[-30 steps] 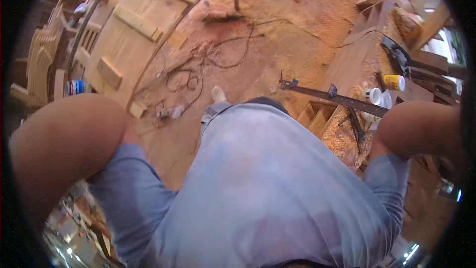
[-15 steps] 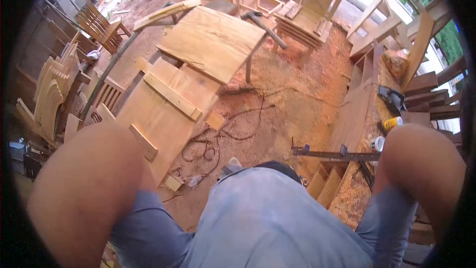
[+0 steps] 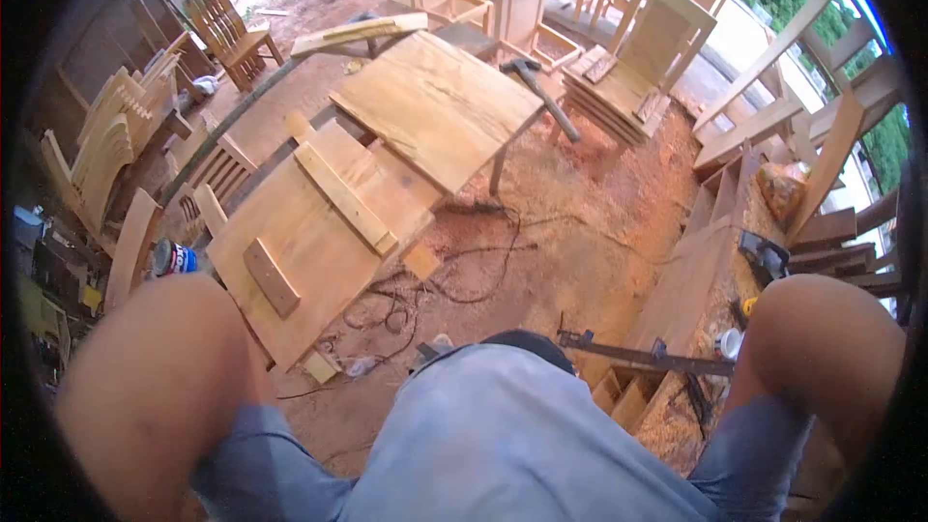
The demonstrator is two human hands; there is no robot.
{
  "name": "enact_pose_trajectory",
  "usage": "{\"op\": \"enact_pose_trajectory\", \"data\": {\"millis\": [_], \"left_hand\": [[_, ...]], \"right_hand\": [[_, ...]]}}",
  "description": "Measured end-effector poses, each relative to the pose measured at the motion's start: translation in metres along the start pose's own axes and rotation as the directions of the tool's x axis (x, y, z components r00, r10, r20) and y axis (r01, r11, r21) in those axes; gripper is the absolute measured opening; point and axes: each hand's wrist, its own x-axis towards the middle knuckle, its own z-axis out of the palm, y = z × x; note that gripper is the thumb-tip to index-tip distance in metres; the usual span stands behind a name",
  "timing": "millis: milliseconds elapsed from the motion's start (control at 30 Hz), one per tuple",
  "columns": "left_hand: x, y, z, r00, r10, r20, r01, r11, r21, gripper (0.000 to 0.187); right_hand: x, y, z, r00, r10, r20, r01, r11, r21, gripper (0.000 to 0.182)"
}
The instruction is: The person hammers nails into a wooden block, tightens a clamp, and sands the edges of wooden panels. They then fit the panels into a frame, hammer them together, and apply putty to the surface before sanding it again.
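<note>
Neither of my hands shows; only my bent bare arms are in view, at the lower left and lower right. Ahead lies a wide wooden panel (image 3: pixel 435 111) with a hammer (image 3: pixel 547 101) at its right edge. A second board (image 3: pixel 319 275) lies nearer, touching or close to the first. On it rest a long wooden strip (image 3: pixel 345 198) and a short wooden piece (image 3: pixel 271 277). By my left arm stands a blue-labelled can (image 3: pixel 175 258). Close to my right arm are a long metal bar clamp (image 3: pixel 650 358) and a small white container (image 3: pixel 729 343).
A cord (image 3: pixel 503 275) loops over the dusty ground. Wooden chairs (image 3: pixel 633 58) stand at the back, and another chair (image 3: pixel 228 34) at the back left. Curved wooden pieces (image 3: pixel 106 169) lean at the left. A dark power tool (image 3: pixel 764 256) lies at the right among shavings and planks.
My view has shifted, so the scene sits lower and further right. The blue-labelled can has come into view, while a yellow can is now mostly hidden behind my right arm.
</note>
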Motion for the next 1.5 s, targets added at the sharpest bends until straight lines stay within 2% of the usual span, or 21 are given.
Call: {"op": "enact_pose_trajectory", "data": {"millis": [67, 267, 467, 567, 767, 833, 900, 1033, 1067, 1100, 1133, 1167, 1200, 1233, 1267, 1300, 1333, 1367, 1433, 1467, 1500], "left_hand": [[0.015, 0.001, -0.01, 0.998, 0.039, -0.049, -0.037, 0.998, 0.043, 0.033], [-0.015, 0.008, -0.011, 0.994, -0.012, -0.105, 0.025, 0.992, 0.12, 0.034], [-0.044, 0.011, -0.036, 0.983, -0.041, -0.181, 0.085, 0.967, 0.24, 0.036], [-0.037, 0.012, -0.059, 0.969, 0.005, -0.248, 0.075, 0.947, 0.313, 0.036], [-0.094, 0.022, -0.116, 0.944, -0.064, -0.324, 0.212, 0.869, 0.446, 0.038], [-0.112, 0.036, -0.157, 0.926, -0.059, -0.374, 0.26, 0.816, 0.517, 0.039], [-0.104, 0.082, -0.176, 0.898, -0.037, -0.439, 0.309, 0.762, 0.569, 0.039], [-0.15, 0.061, -0.229, 0.814, 0.018, -0.58, 0.408, 0.695, 0.593, 0.04], [-0.119, 0.101, -0.175, 0.685, -0.51, -0.521, 0.726, 0.541, 0.425, 0.049], [-0.138, 0.048, -0.174, 0.551, -0.812, -0.193, 0.641, 0.263, 0.721, 0.053], [-0.175, 0.014, -0.164, 0.498, -0.848, -0.181, 0.842, 0.423, 0.336, 0.051], [-0.212, -0.025, -0.14, 0.558, -0.718, -0.416, 0.829, 0.465, 0.31, 0.051], [-0.268, -0.083, -0.14, 0.564, -0.708, -0.425, 0.826, 0.476, 0.302, 0.051], [-0.298, -0.143, -0.12, 0.671, -0.426, -0.606, 0.731, 0.518, 0.445, 0.057], [-0.296, -0.14, -0.122, 0.528, -0.674, -0.517, 0.849, 0.421, 0.32, 0.059], [-0.289, -0.13, -0.123, 0.337, -0.864, -0.375, 0.938, 0.272, 0.215, 0.062], [-0.282, -0.126, -0.122, 0.329, -0.863, -0.383, 0.941, 0.267, 0.208, 0.062], [-0.275, -0.119, -0.118, 0.312, -0.866, -0.391, 0.949, 0.26, 0.18, 0.061], [-0.271, -0.108, -0.11, 0.272, -0.875, -0.4, 0.961, 0.226, 0.159, 0.06], [-0.269, -0.104, -0.105, 0.3, -0.826, -0.476, 0.952, 0.23, 0.202, 0.059], [-0.266, -0.099, -0.1, 0.336, -0.771, -0.542, 0.94, 0.233, 0.251, 0.057]], "right_hand": [[-0.004, 0.018, 0.002, 1.0, -0.007, -0.027, 0.007, 1.0, -0.002, 0.047], [-0.006, 0.057, -0.025, 0.996, 0.084, 0.035, -0.08, 0.993, -0.09, 0.046], [-0.018, 0.109, -0.017, 0.982, 0.166, 0.088, -0.153, 0.979, -0.133, 0.045], [-0.025, 0.139, 0.009, 0.983, 0.169, 0.074, -0.159, 0.98, -0.122, 0.044], [-0.044, 0.172, 0.053, 0.943, 0.267, 0.2, -0.238, 0.958, -0.159, 0.043], [-0.049, 0.182, 0.093, 0.928, 0.275, 0.249, -0.251, 0.96, -0.127, 0.043], [-0.039, 0.174, 0.143, 0.921, 0.258, 0.29, -0.241, 0.966, -0.094, 0.043], [-0.024, 0.192, 0.21, 0.923, 0.184, 0.338, -0.169, 0.983, -0.074, 0.043], [-0.039, 0.175, 0.268, 0.756, 0.437, 0.487, -0.53, 0.846, 0.065, 0.038], [-0.076, 0.17, 0.341, 0.48, 0.583, 0.655, -0.825, 0.554, 0.112, 0.033], [-0.131, 0.218, 0.384, 0.439, 0.517, 0.735, -0.754, 0.657, -0.013, 0.042], [-0.164, 0.213, 0.413, 0.541, 0.448, 0.712, -0.709, 0.698, 0.1, 0.052], [-0.176, 0.202, 0.43, 0.467, 0.499, 0.73, -0.746, 0.666, 0.022, 0.055], [-0.181, 0.196, 0.448, 0.392, 0.545, 0.741, -0.774, 0.631, -0.054, 0.059], [-0.186, 0.199, 0.465, 0.372, 0.551, 0.747, -0.721, 0.678, -0.142, 0.063], [-0.189, 0.203, 0.484, 0.346, 0.56, 0.753, -0.657, 0.717, -0.232, 0.067], [-0.188, 0.209, 0.499, 0.322, 0.515, 0.794, -0.544, 0.787, -0.29, 0.068], [-0.193, 0.213, 0.516, 0.312, 0.509, 0.802, -0.54, 0.79, -0.291, 0.068], [-0.208, 0.216, 0.542, 0.133, 0.605, 0.785, -0.713, 0.609, -0.348, 0.067], [-0.194, 0.194, 0.541, 0.059, 0.638, 0.768, -0.731, 0.551, -0.402, 0.065], [-0.2, 0.193, 0.546, 0.034, 0.644, 0.764, -0.731, 0.537, -0.421, 0.065]]}}
